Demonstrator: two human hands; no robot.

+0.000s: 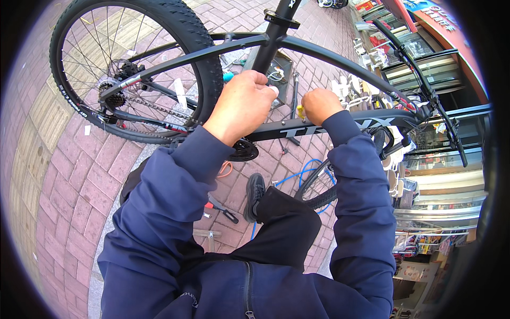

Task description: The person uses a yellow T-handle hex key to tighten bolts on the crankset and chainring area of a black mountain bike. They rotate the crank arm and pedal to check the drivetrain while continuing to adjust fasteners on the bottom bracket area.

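Observation:
A black mountain bike (340, 57) stretches across in front of me, rear wheel (211, 72) at left and handlebar (417, 72) at right. My left hand (244, 106) is closed beside the seat tube (267, 50), above the down tube. Whatever its fingertips pinch is hidden or too small to name. Just right of it, my right hand (322, 108) is curled closed over the down tube (265, 131). A small yellow piece (300, 111) pokes out from its fingers; the rest is covered. Below my left wrist is the crank chainring (245, 151).
A tool tray (284, 66) lies on the brick paving behind the frame. Red-and-black handled pliers (226, 211), a blue hose (287, 179) and my shoe (255, 194) are below. The front wheel (319, 199) is near my right forearm. Shop shelves line the right side.

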